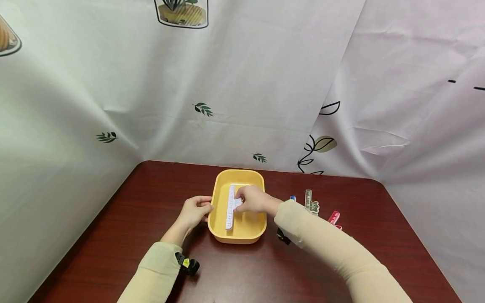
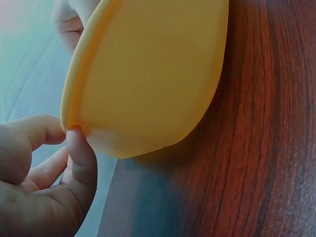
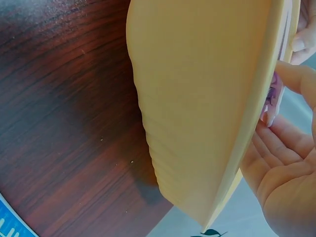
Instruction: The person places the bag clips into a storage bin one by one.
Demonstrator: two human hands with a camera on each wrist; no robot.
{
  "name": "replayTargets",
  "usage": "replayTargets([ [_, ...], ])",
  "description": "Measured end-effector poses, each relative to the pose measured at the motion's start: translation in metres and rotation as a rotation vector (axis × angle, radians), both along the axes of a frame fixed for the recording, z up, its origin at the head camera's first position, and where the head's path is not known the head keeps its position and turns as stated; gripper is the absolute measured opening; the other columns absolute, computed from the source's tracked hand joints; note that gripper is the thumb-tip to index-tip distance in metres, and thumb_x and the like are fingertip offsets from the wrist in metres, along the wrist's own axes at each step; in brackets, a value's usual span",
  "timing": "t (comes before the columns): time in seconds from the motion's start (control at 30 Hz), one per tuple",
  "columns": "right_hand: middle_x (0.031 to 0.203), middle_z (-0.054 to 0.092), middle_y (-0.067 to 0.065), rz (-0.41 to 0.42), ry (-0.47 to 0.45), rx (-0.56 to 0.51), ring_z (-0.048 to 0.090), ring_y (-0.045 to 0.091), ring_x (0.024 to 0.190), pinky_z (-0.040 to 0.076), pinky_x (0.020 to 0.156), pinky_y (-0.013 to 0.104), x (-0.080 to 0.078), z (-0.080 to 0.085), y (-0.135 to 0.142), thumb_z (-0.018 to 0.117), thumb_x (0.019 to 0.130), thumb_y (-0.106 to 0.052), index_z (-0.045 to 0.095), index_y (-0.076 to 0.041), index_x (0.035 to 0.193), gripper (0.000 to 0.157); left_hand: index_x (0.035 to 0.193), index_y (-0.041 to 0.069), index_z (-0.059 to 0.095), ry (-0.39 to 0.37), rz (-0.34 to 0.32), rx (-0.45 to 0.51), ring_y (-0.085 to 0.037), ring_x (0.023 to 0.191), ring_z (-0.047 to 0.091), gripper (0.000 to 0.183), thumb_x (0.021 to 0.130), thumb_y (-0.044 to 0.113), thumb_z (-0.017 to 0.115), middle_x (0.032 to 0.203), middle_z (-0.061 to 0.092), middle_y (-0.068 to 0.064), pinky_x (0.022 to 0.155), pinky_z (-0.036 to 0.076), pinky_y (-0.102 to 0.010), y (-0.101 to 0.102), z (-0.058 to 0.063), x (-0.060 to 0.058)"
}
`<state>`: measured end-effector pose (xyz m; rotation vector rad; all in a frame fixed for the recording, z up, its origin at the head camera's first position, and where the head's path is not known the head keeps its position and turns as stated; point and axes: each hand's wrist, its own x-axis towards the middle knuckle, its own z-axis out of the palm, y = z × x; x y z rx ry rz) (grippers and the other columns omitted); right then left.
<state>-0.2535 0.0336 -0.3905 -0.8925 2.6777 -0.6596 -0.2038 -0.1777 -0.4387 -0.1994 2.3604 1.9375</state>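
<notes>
Nearest to me, my pale sleeves (image 1: pixel 151 273) enter from below, a black device (image 1: pixel 187 264) strapped at the left wrist. My left hand (image 1: pixel 195 211) pinches the rim of the yellow tray (image 1: pixel 236 240) between thumb and finger, at the tray's left side; the grip presumably steadies the tray, which stands on the dark red table (image 1: pixel 94 252). My right hand (image 1: pixel 254 198) reaches in over the opposite side, thumb and fingers clamped on the white clip (image 1: pixel 230 208). The clip is within the tray's outline, its ruled bar running lengthwise, probably aligned so to suit the longer dimension; I hold it beside that bar, seemingly because the projecting part offers the easier grip. Right of the tray, partly behind my right forearm, lie a blue piece (image 1: pixel 293 198), a grey-green clip (image 1: pixel 308 202) and a red clip (image 1: pixel 334 218), apparently kept within that hand's reach. Farthest off hangs a pale cloth (image 1: pixel 242 84) with leaf prints.

The head view alone shows the whole bar. The right wrist view adds a purple portion of the clip, near rim height; I cannot tell whether the clip touches the floor. The left wrist view, facing the outer wall, hides the clip but shows the pinch closely.
</notes>
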Motion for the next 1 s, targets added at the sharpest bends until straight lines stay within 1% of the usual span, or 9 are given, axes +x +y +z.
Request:
replayTargets([
  [0.2,0.083,0.063,-0.001,0.006,-0.002,0.050,0.052,0.010,0.076,0.044,0.068,0.020,-0.003,0.001,-0.002,0.079,0.074,-0.026,0.067,-0.006,0.097,0.033,0.121,-0.008,0.056,-0.008,0.005,-0.007,-0.014,0.069,0.061,0.038,0.084,0.001,0.060,0.094,0.063,-0.012,0.051,0.051,-0.022,0.000,0.002,0.000],
  [0.43,0.081,0.061,-0.001,0.016,-0.002,0.083,0.051,0.010,0.075,0.043,0.067,0.020,-0.006,0.001,-0.004,0.079,0.074,-0.023,0.066,-0.005,0.095,0.031,0.123,-0.008,0.055,-0.013,-0.005,-0.009,-0.014,0.070,0.061,0.039,0.086,0.002,0.060,0.098,0.063,-0.016,0.051,0.052,-0.023,-0.001,0.002,0.000],
  [0.7,0.083,0.062,-0.001,0.038,0.006,0.119,0.051,0.012,0.078,0.045,0.073,0.023,-0.008,0.002,-0.012,0.078,0.076,-0.026,0.066,-0.005,0.099,0.034,0.123,-0.008,0.056,-0.012,-0.003,-0.020,-0.014,0.071,0.062,0.039,0.086,0.002,0.060,0.100,0.064,-0.018,0.051,0.052,-0.024,0.000,0.003,0.001],
  [1.0,0.081,0.061,-0.003,0.049,-0.018,0.150,0.051,0.010,0.074,0.044,0.067,0.021,-0.007,0.006,-0.021,0.076,0.078,-0.026,0.066,-0.007,0.096,0.028,0.124,-0.007,0.055,-0.016,-0.008,-0.015,-0.015,0.073,0.062,0.040,0.086,0.003,0.061,0.100,0.063,-0.017,0.052,0.053,-0.025,-0.001,0.003,0.001],
])
